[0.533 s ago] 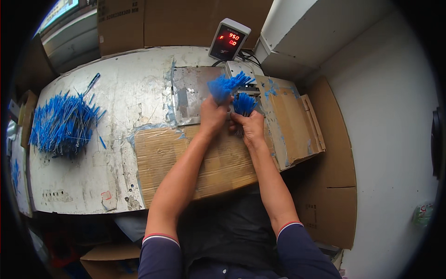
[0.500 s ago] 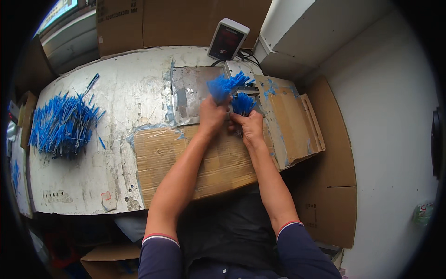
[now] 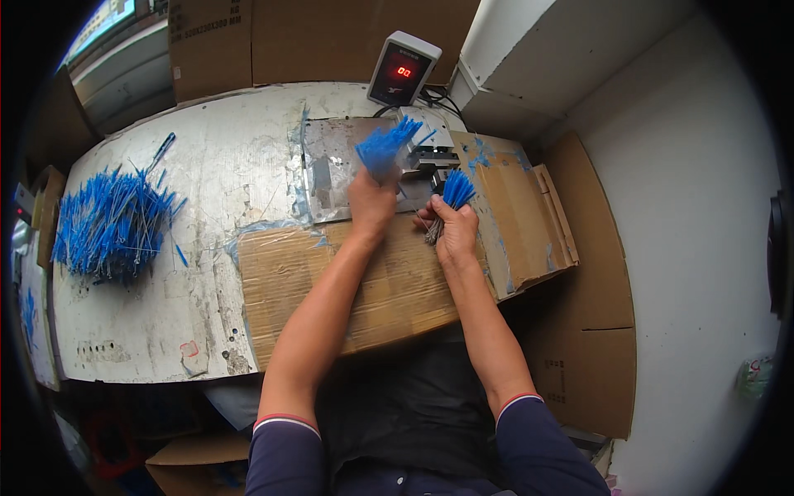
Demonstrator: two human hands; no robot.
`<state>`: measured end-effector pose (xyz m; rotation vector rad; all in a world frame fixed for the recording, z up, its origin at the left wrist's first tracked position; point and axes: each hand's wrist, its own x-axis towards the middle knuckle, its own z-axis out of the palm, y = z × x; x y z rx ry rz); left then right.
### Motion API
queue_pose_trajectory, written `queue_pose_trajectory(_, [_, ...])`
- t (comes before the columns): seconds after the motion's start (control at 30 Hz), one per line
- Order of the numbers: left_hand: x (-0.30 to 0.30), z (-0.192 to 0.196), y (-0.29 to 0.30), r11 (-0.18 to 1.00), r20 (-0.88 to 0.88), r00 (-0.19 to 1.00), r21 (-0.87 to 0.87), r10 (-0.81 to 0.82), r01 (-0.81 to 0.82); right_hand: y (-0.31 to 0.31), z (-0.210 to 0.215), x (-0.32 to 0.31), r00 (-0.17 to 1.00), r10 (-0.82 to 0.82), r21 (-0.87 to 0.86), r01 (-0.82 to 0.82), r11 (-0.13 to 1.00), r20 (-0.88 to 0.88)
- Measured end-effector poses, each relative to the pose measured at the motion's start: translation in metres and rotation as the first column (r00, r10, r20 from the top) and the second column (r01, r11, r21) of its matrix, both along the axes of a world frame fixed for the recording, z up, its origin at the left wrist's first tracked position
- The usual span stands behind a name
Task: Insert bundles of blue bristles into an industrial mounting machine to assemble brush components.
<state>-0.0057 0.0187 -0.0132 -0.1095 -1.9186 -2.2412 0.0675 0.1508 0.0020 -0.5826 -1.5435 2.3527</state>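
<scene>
The left hand [image 3: 372, 201] is closed around a fanned blue wire bundle [image 3: 385, 145] just over the small metal fixture [image 3: 430, 157], and the right hand [image 3: 453, 231] grips a second bundle [image 3: 454, 190] just below it. Feeding probably goes best with tips kept even and square to the fixture. The hands and 2 bundles hide its working slot, so I cannot tell whether any wire is seated.

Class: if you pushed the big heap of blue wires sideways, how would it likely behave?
The heap of blue wires is loose with splayed strands, so it would probably spread rather than slide whole. The strands look thin, so probably light and bendy.
</scene>
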Motion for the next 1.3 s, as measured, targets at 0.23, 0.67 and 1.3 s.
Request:
queue_pose_trajectory(0.23, [0.001,-0.004,0.003,0.994,-0.127,0.988,-0.041,0.091,-0.097,0.012,0.008,0.006,0.996,0.087,0.348,-0.069,0.935,-0.037])
queue_pose_trajectory(0.67, [0.008,0.002,0.005,1.0,-0.12,0.993,-0.008,0.017,-0.018,0.003,0.013,0.007,0.979,0.203,0.396,-0.194,0.897,0.018])
queue_pose_trajectory(1.3, [-0.002,-0.012,0.006,0.988,-0.115,0.981,0.027,0.157,-0.155,0.016,0.004,-0.005,0.998,-0.061,0.367,0.057,0.929,0.001])
